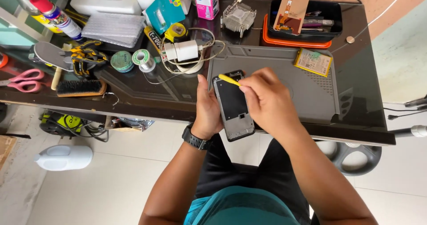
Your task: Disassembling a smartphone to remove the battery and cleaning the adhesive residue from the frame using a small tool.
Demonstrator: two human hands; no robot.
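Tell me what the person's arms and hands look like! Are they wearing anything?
Both arms are bare right down from the shoulders, with no sleeves showing and no gloves. The left hand has a chunky black wristwatch strapped around its wrist. The right hand wears nothing at all: no watch, no band, and no rings that can be seen.

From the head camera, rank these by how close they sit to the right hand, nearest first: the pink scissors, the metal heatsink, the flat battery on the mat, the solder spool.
Measured from the right hand:
1. Flat battery, on the grey mat, up and to the right.
2. Metal heatsink, at the table's back edge, above the hand.
3. Solder spool, left of the white charger.
4. Pink scissors, at the far left edge.
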